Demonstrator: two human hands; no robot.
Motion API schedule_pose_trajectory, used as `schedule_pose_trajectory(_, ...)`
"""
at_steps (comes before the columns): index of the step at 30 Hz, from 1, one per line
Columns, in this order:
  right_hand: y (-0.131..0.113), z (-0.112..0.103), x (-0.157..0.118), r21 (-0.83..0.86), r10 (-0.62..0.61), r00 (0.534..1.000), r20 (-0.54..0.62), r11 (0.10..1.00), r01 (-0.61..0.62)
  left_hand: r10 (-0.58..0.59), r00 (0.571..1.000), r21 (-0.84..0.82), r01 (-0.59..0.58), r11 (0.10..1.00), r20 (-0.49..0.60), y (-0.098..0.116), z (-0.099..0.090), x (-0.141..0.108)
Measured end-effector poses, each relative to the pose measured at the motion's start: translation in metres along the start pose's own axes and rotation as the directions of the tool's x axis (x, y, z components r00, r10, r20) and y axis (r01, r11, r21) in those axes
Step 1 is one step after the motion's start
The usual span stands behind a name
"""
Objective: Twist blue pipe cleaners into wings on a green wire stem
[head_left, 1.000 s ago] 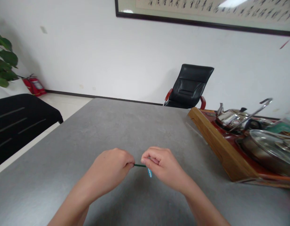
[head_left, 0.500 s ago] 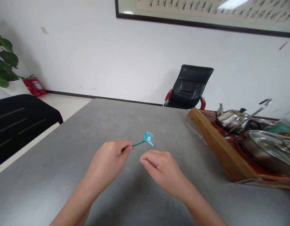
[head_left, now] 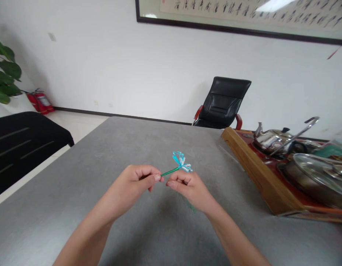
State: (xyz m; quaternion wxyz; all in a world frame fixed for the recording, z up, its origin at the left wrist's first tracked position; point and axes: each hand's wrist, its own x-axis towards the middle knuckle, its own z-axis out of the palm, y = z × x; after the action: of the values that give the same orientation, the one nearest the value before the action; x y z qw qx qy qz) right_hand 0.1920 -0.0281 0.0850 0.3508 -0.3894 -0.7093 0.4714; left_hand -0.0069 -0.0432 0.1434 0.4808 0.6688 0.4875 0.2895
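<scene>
Between the thumb and fingers of my left hand (head_left: 134, 190) is the green stem (head_left: 171, 171) of an artificial flower. Its head (head_left: 182, 163), of bright blue loops and pale beads, points up and to the right. My right hand (head_left: 193, 190) is closed in a pinch just right of the left fingertips, below the flower head. What lies in that pinch is hidden. A faint, blurred green strand (head_left: 192, 207) shows beneath the right hand; I cannot tell whether it joins the stem. Both hands are above the grey table (head_left: 126, 144).
To the right, a wooden tea tray (head_left: 256, 173) carries a steel kettle (head_left: 273, 138), a lidded pan (head_left: 317, 181) and a bent metal pipe (head_left: 298, 136). A black office chair (head_left: 226, 101) stands beyond the table, another black chair (head_left: 29, 144) at the left.
The flower has shifted a little to the right and its head has turned, showing its beaded petals more openly. My left fingers have rolled forward; the blurred green strand now shows under my right hand.
</scene>
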Motion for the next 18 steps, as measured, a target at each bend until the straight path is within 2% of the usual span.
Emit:
schedule_pose_trajectory(4,0.003,-0.002,0.001,0.048,0.044,0.999,0.005,0.998,-0.044,0.024,0.998,-0.014,-0.023,1.0,0.06,-0.003,-0.002,0.0)
schedule_pose_trajectory(9,-0.005,-0.009,0.001,0.087,-0.034,0.999,0.029,0.996,0.032,0.032,0.976,0.014,-0.036,0.999,0.216,-0.005,-0.005,-0.002)
schedule_pose_trajectory(12,-0.007,-0.01,0.001,0.092,0.006,0.999,0.042,0.996,-0.01,0.055,0.949,0.078,-0.083,0.994,0.311,-0.003,-0.008,-0.004)
schedule_pose_trajectory(15,-0.005,-0.009,0.001,0.088,0.054,0.997,0.057,0.994,-0.059,0.102,0.908,0.156,-0.179,0.971,0.408,-0.002,-0.01,-0.007)
schedule_pose_trajectory(18,-0.004,-0.008,-0.001,0.065,0.021,0.996,0.088,0.997,-0.027,0.129,0.872,0.231,-0.263,0.937,0.471,-0.003,-0.011,-0.008)
